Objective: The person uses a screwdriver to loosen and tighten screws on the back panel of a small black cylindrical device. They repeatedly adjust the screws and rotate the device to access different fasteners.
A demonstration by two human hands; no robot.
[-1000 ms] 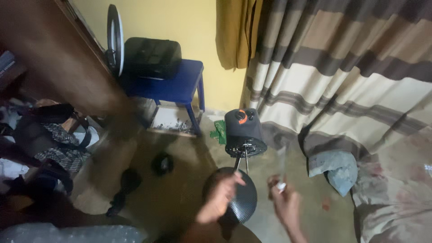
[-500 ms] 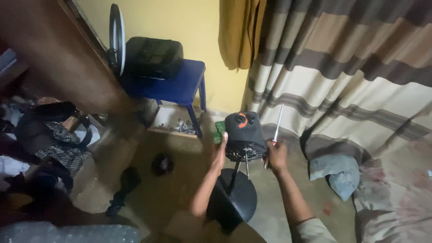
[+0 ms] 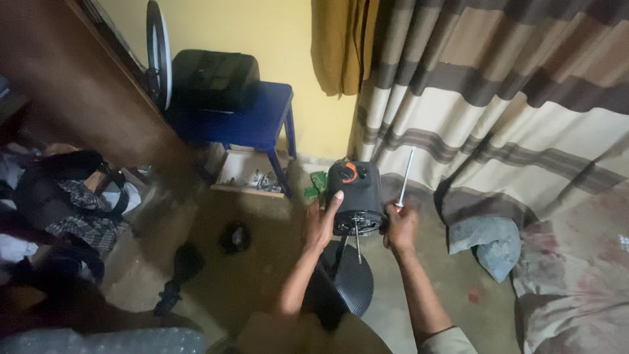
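Hands [image 3: 360,226] around fan motor housing [image 3: 354,196]

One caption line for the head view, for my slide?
Both hands, left hand and right hand, grip a black cylindrical motor housing; right also holds a screwdriver.

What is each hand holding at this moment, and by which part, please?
Left hand grips the black fan motor by its side. Right hand steadies the other side while holding a screwdriver by its handle, shaft up.
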